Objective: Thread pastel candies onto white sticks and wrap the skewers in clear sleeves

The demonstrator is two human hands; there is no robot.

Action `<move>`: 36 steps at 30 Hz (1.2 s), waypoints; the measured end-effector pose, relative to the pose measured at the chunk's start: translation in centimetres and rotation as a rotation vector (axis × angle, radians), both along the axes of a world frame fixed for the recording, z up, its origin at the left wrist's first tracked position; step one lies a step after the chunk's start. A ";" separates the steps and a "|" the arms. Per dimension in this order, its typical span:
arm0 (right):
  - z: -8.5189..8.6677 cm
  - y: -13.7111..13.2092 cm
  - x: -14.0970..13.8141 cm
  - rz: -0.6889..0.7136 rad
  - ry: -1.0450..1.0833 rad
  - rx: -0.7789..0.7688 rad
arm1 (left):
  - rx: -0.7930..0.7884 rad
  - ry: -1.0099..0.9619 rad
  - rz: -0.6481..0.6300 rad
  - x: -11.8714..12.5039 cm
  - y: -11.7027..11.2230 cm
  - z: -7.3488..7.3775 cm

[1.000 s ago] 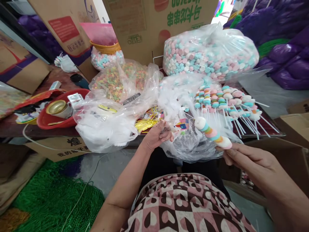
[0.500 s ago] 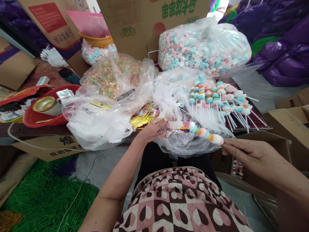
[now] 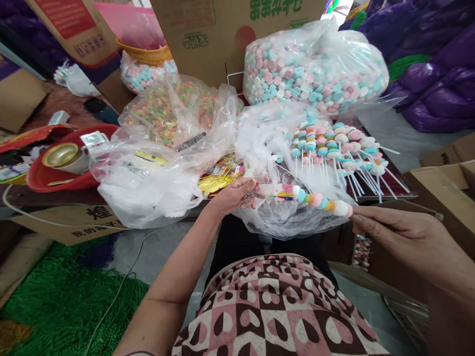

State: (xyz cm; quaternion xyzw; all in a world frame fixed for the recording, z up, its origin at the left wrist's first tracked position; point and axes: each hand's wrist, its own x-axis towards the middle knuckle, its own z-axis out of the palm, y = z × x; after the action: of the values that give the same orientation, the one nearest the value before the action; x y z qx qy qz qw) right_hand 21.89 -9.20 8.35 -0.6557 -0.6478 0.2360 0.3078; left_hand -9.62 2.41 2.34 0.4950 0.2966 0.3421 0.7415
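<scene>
A marshmallow skewer (image 3: pixel 321 201) in pastel colours is stretched across my lap, just in front of the table edge. Its left part sits inside a clear printed plastic wrapper (image 3: pixel 281 192). My left hand (image 3: pixel 237 195) pinches the wrapper's far left end, where a bit of red shows at the fingertips. The right end of the skewer, by a pink marshmallow, is gripped between thumb and fingers of my right hand (image 3: pixel 389 230); whatever those fingers cover is hidden. Finished-looking skewers (image 3: pixel 326 143) with white sticks lie in a pile behind, to the right.
A large bag of marshmallows (image 3: pixel 315 69) stands at the back. Left of it lies a bag of small colourful candies (image 3: pixel 170 111). Golden twist ties (image 3: pixel 215 183) lie near my left hand. A red basin (image 3: pixel 52 173) is far left, and an open cardboard box (image 3: pixel 445 183) stands right.
My right hand has shifted slightly right with the skewer's end, and a pink marshmallow now shows beside its fingers. My left hand keeps its pinch on the wrapper.
</scene>
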 end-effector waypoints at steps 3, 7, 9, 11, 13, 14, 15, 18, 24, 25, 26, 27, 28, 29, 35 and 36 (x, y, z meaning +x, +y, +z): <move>0.1 -0.2 0.6 -0.029 0.001 0.037 | 0.002 0.002 -0.002 0.0 0.0 0.1; 0.6 -0.5 0.9 -0.053 -0.038 0.072 | 0.007 0.014 -0.017 0.0 0.1 0.1; 0.9 -0.5 0.8 -0.046 -0.085 0.086 | 0.011 0.017 -0.025 0.1 0.0 0.1; 1.1 -0.6 0.7 -0.024 -0.142 0.112 | 0.017 0.023 -0.022 0.1 0.0 0.1; 1.3 -0.6 0.6 0.010 -0.200 0.164 | 0.028 0.034 -0.020 0.2 0.0 0.2; 1.4 -0.6 0.5 0.030 -0.232 0.198 | 0.034 0.045 -0.022 0.2 0.0 0.2; 1.5 -0.7 0.4 0.050 -0.265 0.234 | 0.041 0.058 -0.026 0.2 0.0 0.2; 1.8 -0.9 0.0 0.102 -0.371 0.322 | 0.053 0.097 -0.036 0.2 0.0 0.3; 2.0 -1.4 -0.2 0.109 -0.432 0.445 | 0.073 0.137 -0.059 0.3 0.0 0.9; 1.9 -1.5 -0.1 0.102 -0.422 0.459 | 0.073 0.139 -0.056 0.2 0.0 1.0; 1.7 -1.6 0.1 0.094 -0.408 0.472 | 0.067 0.139 -0.048 0.1 0.0 1.1; 1.6 -1.6 0.2 0.089 -0.395 0.484 | 0.060 0.139 -0.041 0.0 0.0 1.1; 1.5 -1.7 0.3 0.085 -0.390 0.489 | 0.052 0.139 -0.034 -0.1 0.0 1.1; 1.4 -1.7 0.3 0.080 -0.389 0.491 | 0.044 0.140 -0.025 -0.2 0.0 1.1; 1.7 -1.9 -0.8 0.032 -0.429 0.500 | 0.020 0.061 -0.003 0.0 -0.2 0.6; 1.7 -1.9 -1.1 0.038 -0.436 0.500 | 0.016 0.037 -0.009 0.1 -0.3 0.6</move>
State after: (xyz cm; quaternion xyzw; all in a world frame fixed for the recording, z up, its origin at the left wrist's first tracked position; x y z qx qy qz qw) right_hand 20.80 -11.13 10.06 -0.5828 -0.7484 -0.0707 0.3088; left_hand -9.55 2.15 2.90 0.5084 0.3055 0.3320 0.7334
